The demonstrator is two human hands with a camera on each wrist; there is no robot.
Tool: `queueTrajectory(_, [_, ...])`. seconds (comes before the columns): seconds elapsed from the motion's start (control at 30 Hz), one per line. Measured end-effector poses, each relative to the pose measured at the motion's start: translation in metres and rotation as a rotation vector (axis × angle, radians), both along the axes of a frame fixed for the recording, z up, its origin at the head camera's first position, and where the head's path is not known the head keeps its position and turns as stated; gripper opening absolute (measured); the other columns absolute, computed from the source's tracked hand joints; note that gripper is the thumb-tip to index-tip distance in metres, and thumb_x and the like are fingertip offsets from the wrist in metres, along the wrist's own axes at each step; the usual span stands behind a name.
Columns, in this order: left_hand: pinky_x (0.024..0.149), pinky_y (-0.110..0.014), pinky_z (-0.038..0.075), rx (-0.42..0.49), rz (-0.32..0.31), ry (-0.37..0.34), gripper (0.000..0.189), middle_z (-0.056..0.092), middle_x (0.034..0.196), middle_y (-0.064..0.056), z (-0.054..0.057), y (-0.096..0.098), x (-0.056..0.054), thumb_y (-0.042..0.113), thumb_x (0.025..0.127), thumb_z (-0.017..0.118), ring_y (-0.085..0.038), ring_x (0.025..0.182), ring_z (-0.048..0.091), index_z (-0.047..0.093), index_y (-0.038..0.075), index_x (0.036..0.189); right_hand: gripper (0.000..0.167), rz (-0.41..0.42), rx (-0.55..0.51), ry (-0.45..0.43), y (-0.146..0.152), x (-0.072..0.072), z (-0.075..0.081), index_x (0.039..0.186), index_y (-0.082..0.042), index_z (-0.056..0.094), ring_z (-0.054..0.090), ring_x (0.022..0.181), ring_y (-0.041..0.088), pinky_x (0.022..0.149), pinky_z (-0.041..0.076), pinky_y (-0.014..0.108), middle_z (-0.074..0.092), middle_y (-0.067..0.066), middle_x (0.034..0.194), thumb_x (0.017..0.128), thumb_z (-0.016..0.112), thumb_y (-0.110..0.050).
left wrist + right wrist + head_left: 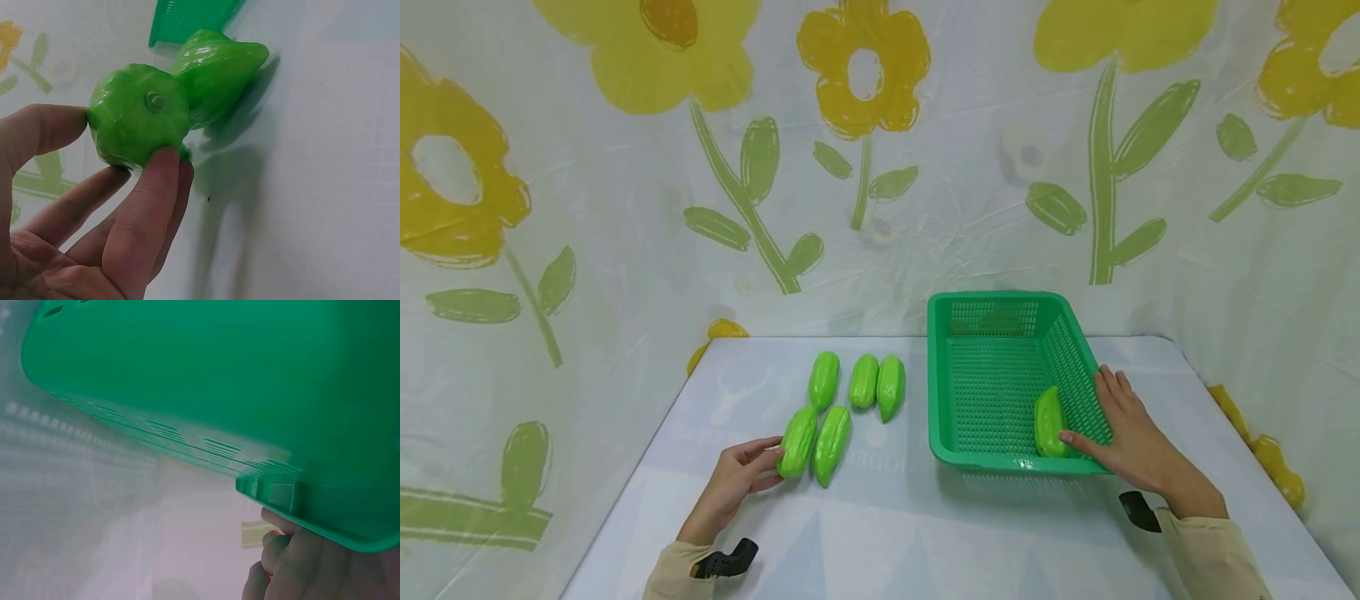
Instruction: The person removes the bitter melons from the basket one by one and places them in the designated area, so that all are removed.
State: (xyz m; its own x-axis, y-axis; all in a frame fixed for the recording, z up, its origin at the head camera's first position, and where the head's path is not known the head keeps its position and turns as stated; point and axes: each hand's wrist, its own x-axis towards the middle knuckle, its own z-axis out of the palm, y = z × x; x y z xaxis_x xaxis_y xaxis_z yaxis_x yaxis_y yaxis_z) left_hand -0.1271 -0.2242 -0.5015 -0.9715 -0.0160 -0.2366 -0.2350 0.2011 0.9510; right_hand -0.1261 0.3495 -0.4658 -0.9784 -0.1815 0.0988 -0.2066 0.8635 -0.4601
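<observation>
My left hand [739, 477] pinches a bright green ridged toy vegetable [798, 442] at the table's left. In the left wrist view its round stem end faces the camera, with thumb and fingers on opposite sides. Another ridged vegetable [832, 446] lies close along its right side. Over at the right, my right hand [1138, 442] holds the rim of a green plastic basket [942, 400] near its front right corner, thumb over the inside and fingers along the outside. One green vegetable [1049, 423] rests inside the basket beside that thumb.
Behind the left pair lies one more green vegetable [824, 380]. Two others, a blunt one [863, 382] and a pointed one [891, 387], lie side by side toward the basket. A flower-printed cloth [955, 208] hangs behind the white table [865, 542].
</observation>
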Motion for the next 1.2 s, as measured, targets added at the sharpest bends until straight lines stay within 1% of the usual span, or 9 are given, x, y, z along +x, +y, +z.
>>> queueTrajectory(0.17, [0.089, -0.038, 0.065, 0.007, -0.010, 0.003, 0.052, 0.065, 0.137, -0.024, -0.003, 0.000, 0.000, 0.018, 0.101, 0.067, -0.018, 0.104, 0.074, 0.055, -0.007, 0.144, 0.115, 0.005, -0.008, -0.003, 0.000, 0.000, 0.002, 0.163, 0.004, -0.007, -0.016, 0.160, 0.044, 0.124, 0.004, 0.075, -0.011, 0.025, 0.173, 0.095, 0.062, -0.059])
queueTrajectory(0.4, [0.089, -0.038, 0.065, -0.005, -0.024, 0.006, 0.051, 0.066, 0.134, -0.023, -0.005, -0.002, -0.002, 0.020, 0.101, 0.067, -0.018, 0.104, 0.074, 0.055, -0.008, 0.143, 0.116, 0.005, -0.009, -0.007, 0.001, -0.002, 0.002, 0.163, 0.004, -0.007, -0.017, 0.160, 0.044, 0.124, 0.004, 0.075, -0.012, 0.024, 0.173, 0.095, 0.062, -0.059])
queueTrajectory(0.63, [0.089, -0.040, 0.065, -0.011, -0.033, 0.006, 0.050, 0.063, 0.139, -0.026, -0.006, -0.003, -0.002, 0.019, 0.101, 0.066, -0.020, 0.107, 0.073, 0.056, -0.009, 0.142, 0.115, 0.010, -0.008, -0.005, 0.001, -0.002, 0.001, 0.163, 0.004, -0.007, -0.017, 0.160, 0.044, 0.124, 0.004, 0.075, -0.011, 0.025, 0.173, 0.095, 0.063, -0.058])
queueTrajectory(0.83, [0.092, -0.040, 0.064, -0.002, -0.050, 0.002, 0.050, 0.058, 0.144, -0.029, -0.009, -0.004, -0.002, 0.018, 0.102, 0.065, -0.023, 0.113, 0.072, 0.055, -0.010, 0.142, 0.116, 0.005, -0.003, -0.007, 0.000, -0.001, 0.001, 0.163, 0.004, -0.006, -0.016, 0.160, 0.044, 0.123, 0.006, 0.077, -0.011, 0.025, 0.173, 0.095, 0.063, -0.059])
queueTrajectory(1.0, [0.092, -0.039, 0.064, 0.013, -0.060, -0.004, 0.051, 0.057, 0.145, -0.029, -0.010, -0.005, -0.002, 0.018, 0.103, 0.064, -0.021, 0.113, 0.071, 0.053, -0.011, 0.143, 0.115, 0.002, 0.001, -0.011, 0.000, -0.001, 0.000, 0.163, 0.004, -0.006, -0.016, 0.160, 0.045, 0.124, 0.005, 0.076, -0.011, 0.025, 0.173, 0.095, 0.063, -0.058])
queueTrajectory(1.2, [0.092, -0.037, 0.064, 0.030, -0.051, -0.008, 0.050, 0.059, 0.143, -0.028, -0.011, -0.006, -0.002, 0.017, 0.103, 0.064, -0.019, 0.111, 0.071, 0.053, -0.011, 0.143, 0.115, 0.004, 0.003, -0.009, -0.001, -0.001, 0.001, 0.163, 0.005, -0.005, -0.015, 0.160, 0.046, 0.125, 0.004, 0.074, -0.009, 0.027, 0.172, 0.095, 0.063, -0.057])
